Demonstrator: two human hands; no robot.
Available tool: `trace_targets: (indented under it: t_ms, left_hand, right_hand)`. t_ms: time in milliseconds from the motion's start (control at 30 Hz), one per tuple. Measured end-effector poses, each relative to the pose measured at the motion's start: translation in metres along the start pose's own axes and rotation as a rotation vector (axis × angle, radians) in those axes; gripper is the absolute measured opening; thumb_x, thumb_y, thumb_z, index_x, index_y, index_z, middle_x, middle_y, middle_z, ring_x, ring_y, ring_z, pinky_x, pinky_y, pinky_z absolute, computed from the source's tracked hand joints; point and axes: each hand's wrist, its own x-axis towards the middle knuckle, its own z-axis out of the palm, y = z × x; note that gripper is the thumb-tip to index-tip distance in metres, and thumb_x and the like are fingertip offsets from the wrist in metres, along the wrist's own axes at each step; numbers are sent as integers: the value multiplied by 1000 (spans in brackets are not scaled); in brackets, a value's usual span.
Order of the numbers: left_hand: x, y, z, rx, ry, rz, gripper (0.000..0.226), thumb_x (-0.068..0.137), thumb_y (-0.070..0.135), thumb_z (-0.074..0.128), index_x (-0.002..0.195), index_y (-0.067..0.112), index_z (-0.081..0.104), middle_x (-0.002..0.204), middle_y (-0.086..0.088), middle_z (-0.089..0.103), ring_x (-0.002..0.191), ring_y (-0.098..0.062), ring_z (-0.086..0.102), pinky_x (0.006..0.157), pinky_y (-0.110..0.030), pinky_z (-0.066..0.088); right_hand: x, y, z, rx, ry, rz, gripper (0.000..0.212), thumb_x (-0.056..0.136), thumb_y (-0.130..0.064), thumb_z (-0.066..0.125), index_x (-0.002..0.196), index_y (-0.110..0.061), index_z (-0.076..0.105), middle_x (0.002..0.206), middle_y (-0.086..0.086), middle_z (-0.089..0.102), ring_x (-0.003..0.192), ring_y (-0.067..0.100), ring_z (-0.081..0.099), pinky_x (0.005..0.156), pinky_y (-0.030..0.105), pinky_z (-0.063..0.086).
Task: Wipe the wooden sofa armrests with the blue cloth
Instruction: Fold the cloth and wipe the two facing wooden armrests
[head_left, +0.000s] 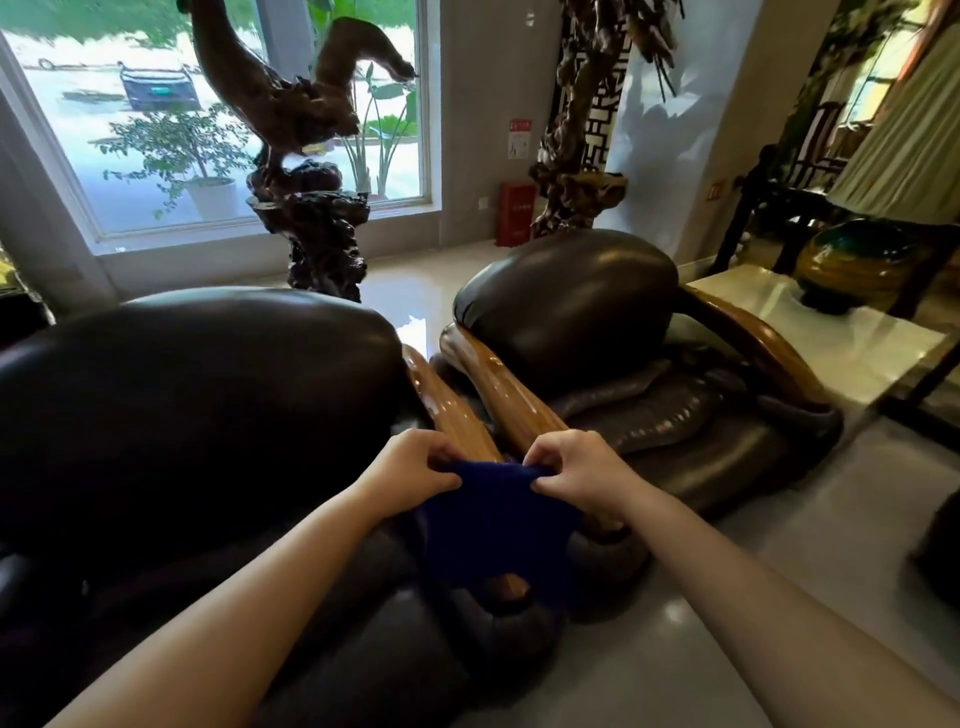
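A dark blue cloth (493, 530) hangs stretched between my two hands, just above the near ends of two glossy wooden armrests. My left hand (413, 465) pinches its upper left corner and my right hand (576, 467) pinches its upper right corner. The left armrest (452, 410) belongs to the big dark leather sofa (197, 415). Beside it runs the right armrest (506, 387) of the dark leather armchair (571, 312). The cloth hides the front ends of both armrests. A third wooden armrest (753, 338) curves along the armchair's far side.
A carved root-wood sculpture (311, 171) stands behind the sofa before a large window (156, 130). A pale marble side table (831, 343) with a round lamp base (852, 265) sits right of the armchair. A red box (515, 213) stands against the wall. The floor is glossy tile (727, 597).
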Motion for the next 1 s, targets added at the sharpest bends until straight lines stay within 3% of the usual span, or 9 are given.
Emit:
trace_targets:
  t_ms: [233, 367, 500, 700, 900, 1000]
  left_hand:
    - [99, -21, 6, -48, 100, -75, 24, 73, 6, 68, 86, 26, 70, 83, 9, 70, 77, 0, 65, 72, -19, 52]
    - [139, -36, 10, -36, 143, -114, 30, 74, 4, 66, 81, 34, 66, 78, 14, 67, 74, 5, 63, 66, -10, 48]
    - [180, -57, 22, -37, 187, -218, 24, 77, 5, 65, 88, 26, 68, 85, 9, 69, 80, -1, 64, 70, -17, 53]
    - [231, -92, 55, -69, 265, -371, 40, 75, 4, 66, 76, 44, 60, 80, 11, 68, 79, 2, 64, 68, -13, 49]
    - [268, -134, 82, -103, 277, -456, 37, 75, 5, 66, 78, 41, 62, 78, 14, 67, 79, 7, 62, 66, -9, 49]
    - [292, -163, 82, -125, 251, -467, 33, 76, 5, 65, 82, 38, 63, 81, 12, 68, 80, 2, 63, 70, -13, 50]
  right_hand:
    - [116, 56, -16, 12, -2, -46, 17, 78, -13, 66, 93, -20, 66, 88, -4, 68, 82, 9, 64, 75, 30, 56]
    - [172, 86, -13, 57, -56, -88, 17, 77, -11, 67, 91, -19, 66, 85, -4, 68, 78, 7, 63, 71, 26, 55]
    - [232, 120, -7, 75, -141, -160, 20, 77, -13, 68, 83, -30, 62, 77, -14, 63, 72, 0, 61, 60, 13, 47]
    - [301, 176, 18, 125, -268, -184, 20, 77, -15, 69, 86, -31, 62, 80, -11, 65, 76, 1, 64, 67, 21, 56]
    - [350, 213, 47, 126, -328, -164, 20, 78, -17, 68, 87, -33, 61, 81, -11, 66, 77, 0, 63, 68, 21, 55]
    - [382, 225, 65, 126, -362, -162, 22, 78, -18, 67, 86, -37, 60, 81, -13, 65, 78, -2, 63, 69, 21, 55]
